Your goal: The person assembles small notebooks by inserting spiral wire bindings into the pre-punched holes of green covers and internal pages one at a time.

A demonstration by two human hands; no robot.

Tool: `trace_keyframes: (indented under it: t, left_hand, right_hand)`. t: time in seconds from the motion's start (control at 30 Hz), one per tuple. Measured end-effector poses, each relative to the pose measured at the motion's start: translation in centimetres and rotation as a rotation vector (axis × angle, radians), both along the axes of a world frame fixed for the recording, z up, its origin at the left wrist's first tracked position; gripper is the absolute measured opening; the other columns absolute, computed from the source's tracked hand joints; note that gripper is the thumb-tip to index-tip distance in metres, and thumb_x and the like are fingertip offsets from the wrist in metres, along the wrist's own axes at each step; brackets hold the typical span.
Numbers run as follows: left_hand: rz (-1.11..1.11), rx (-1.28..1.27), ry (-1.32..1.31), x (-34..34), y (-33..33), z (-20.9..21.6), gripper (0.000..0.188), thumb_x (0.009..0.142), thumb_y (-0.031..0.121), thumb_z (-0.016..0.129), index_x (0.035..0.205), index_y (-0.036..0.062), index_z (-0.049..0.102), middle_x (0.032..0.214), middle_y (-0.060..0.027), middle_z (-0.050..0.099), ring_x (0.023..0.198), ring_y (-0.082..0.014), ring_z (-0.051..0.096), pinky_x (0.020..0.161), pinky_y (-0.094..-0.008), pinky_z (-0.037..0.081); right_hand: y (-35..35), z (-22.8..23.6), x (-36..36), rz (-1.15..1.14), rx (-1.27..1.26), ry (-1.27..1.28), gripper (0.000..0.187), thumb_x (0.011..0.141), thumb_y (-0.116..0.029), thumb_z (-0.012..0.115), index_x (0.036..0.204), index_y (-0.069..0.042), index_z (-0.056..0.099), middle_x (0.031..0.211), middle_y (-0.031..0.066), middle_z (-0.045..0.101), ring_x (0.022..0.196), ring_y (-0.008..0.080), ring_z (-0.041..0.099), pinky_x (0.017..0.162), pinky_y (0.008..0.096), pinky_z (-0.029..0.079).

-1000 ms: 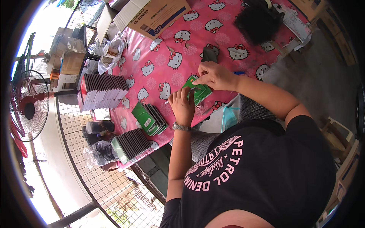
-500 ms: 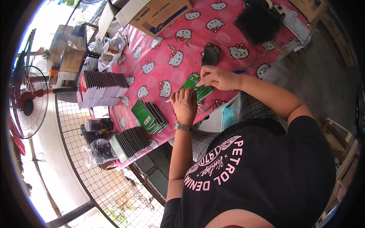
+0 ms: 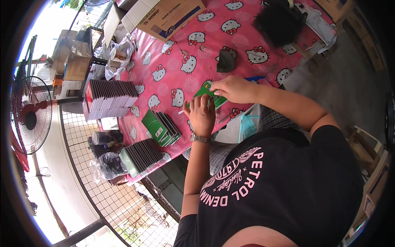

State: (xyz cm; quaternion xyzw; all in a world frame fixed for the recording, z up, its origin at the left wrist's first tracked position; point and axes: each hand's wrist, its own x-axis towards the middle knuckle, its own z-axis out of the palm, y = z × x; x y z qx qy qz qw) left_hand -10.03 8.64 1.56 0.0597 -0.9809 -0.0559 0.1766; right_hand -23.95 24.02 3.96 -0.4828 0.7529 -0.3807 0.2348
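A green notebook (image 3: 202, 90) lies at the table's near edge, partly hidden under both hands. My left hand (image 3: 203, 113) is closed over its near left part, with the fingers bent and side by side. From the right, my right hand (image 3: 236, 89) reaches over the notebook, its thumb and fingers closed together on the upper side; what they pinch, if anything, is hidden. A small stack of green notebooks (image 3: 155, 127) with dark bindings lies to the left of my left hand.
Further left stand a tall stack of notebooks (image 3: 109, 103) and another row (image 3: 142, 154) near the corner. A cardboard box (image 3: 170, 18) is at the back, a black bristly bundle (image 3: 277, 24) back right. A dark grey piece (image 3: 226, 61) and a blue object (image 3: 256, 78) lie beyond my right hand.
My right hand has shifted slightly left and down, lower over the notebook, with its fingers flatter. My left hand has moved only a little. The stacks stay in place.
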Motion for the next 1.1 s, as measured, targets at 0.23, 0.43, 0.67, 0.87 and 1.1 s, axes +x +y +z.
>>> trace_keyframes:
  t: [0.23,0.43,0.67,0.87,1.1]
  left_hand:
    - [0.000,0.067,-0.025,0.3,-0.5,-0.9,0.021,0.094,0.023,0.061,0.112,0.0118,0.059,0.109,-0.0038,0.065,0.107,-0.0249,0.058,0.109,-0.0522,0.029]
    - [0.119,-0.060,0.054,0.4,0.4,-0.2,0.026,0.088,0.027,0.069,0.109,0.0142,0.060,0.114,-0.0043,0.061,0.116,-0.0304,0.052,0.108,-0.0550,0.029]
    - [0.092,0.131,0.012,1.3,-1.2,-0.8,0.038,0.081,0.030,0.077,0.108,0.0103,0.060,0.111,-0.0089,0.059,0.111,-0.0328,0.051,0.098,-0.0503,0.035]
    - [0.090,0.212,0.082,1.1,-1.8,-0.4,0.036,0.078,0.023,0.076,0.107,0.0092,0.060,0.108,-0.0101,0.060,0.108,-0.0331,0.053,0.096,-0.0478,0.037]
    - [0.081,0.311,0.200,1.6,-4.7,-1.3,0.032,0.078,0.012,0.074,0.106,0.0053,0.060,0.107,-0.0134,0.058,0.103,-0.0336,0.054,0.090,-0.0448,0.044]
  right_hand:
    - [-1.8,-1.1,-4.0,-0.089,0.022,-0.192,0.029,0.090,-0.023,0.068,0.113,-0.006,0.061,0.124,0.0198,0.063,0.110,0.0327,0.063,0.089,0.0426,0.050]
    - [-0.2,-5.7,-10.4,-0.011,0.063,0.378,0.042,0.077,-0.026,0.074,0.113,-0.005,0.065,0.113,0.0194,0.066,0.108,0.0310,0.062,0.095,0.0409,0.046]
    - [-3.9,-1.3,-5.4,0.286,0.150,-0.307,0.041,0.071,-0.015,0.070,0.110,0.000,0.070,0.133,0.0115,0.060,0.122,0.0216,0.054,0.106,0.0378,0.039]
    - [-3.9,-2.3,-5.6,0.323,-0.087,-0.487,0.042,0.077,-0.023,0.070,0.111,0.003,0.069,0.102,0.0076,0.069,0.093,0.0156,0.062,0.084,0.0297,0.046]
    - [-5.2,-1.3,-5.6,0.321,0.069,-0.613,0.046,0.077,-0.023,0.073,0.117,-0.001,0.067,0.122,0.0091,0.064,0.113,0.0185,0.058,0.101,0.0331,0.042]
